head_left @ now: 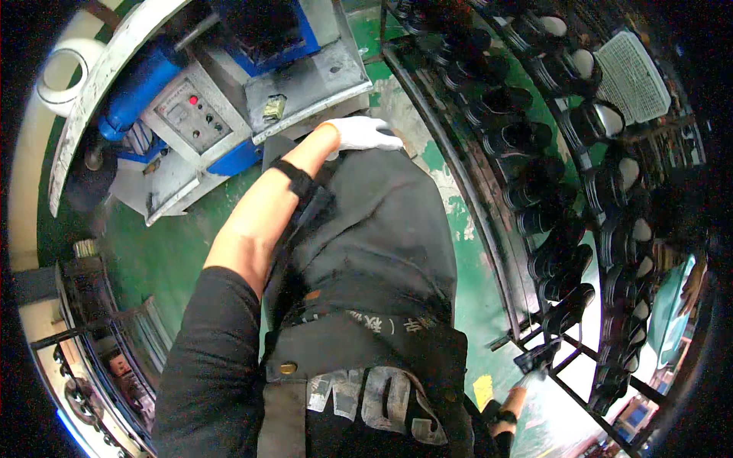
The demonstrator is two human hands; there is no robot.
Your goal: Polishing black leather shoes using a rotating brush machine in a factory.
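Note:
My left hand (366, 134), in a white glove with an orange cuff, lies flat over the knee of my dark trousers (374, 221). Its fingers are stretched out and it holds nothing. Far out at the lower right, my right hand (534, 378), also gloved in white, is closed on a black shoe (539, 356) beside the end of a metal rack (489, 252). The fingers there are small and partly hidden. Rows of black shoes (561, 263) fill the rack along my right side, some with pale insoles.
A grey and blue machine (191, 114) with knobs and a red button stands ahead on the left; a small yellowish piece (274, 107) lies on its ledge. A white plastic basket (631, 76) is beyond the rack. Shelving (114, 343) stands at left. The floor (191, 252) is green.

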